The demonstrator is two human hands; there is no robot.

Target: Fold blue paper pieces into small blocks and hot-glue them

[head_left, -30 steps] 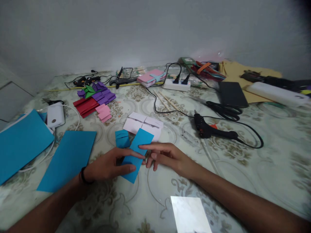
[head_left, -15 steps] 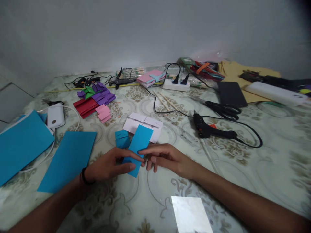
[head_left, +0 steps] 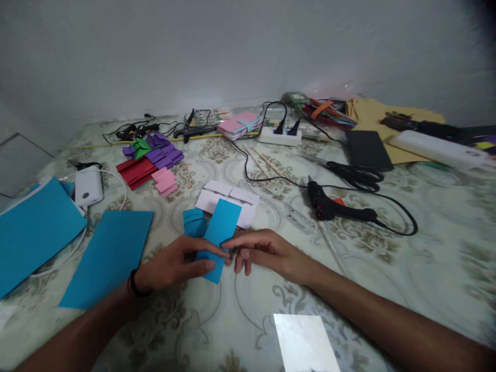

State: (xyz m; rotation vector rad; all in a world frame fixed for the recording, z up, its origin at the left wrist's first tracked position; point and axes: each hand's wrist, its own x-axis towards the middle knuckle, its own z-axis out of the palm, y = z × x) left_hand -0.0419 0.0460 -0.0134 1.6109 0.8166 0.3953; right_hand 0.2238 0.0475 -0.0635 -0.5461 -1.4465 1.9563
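Note:
A narrow blue paper strip slants upward between my two hands. My left hand holds its lower part, the index finger stretched across it and the thumb at its left edge. From the right, my right hand rests its index fingertip on the strip's right edge, with the other fingers curled beneath. Just left of the strip lies a small folded blue paper. A folded white paper piece is partly covered by the strip's top end.
Blue sheets lie at left beside a white power bank. Red folded paper and pink pieces sit farther back. A black glue gun, scissors and power strip are at right and back. White paper lies nearest.
The strip's top end has shifted slightly left and tilts a little differently. Both hands stay almost where they were.

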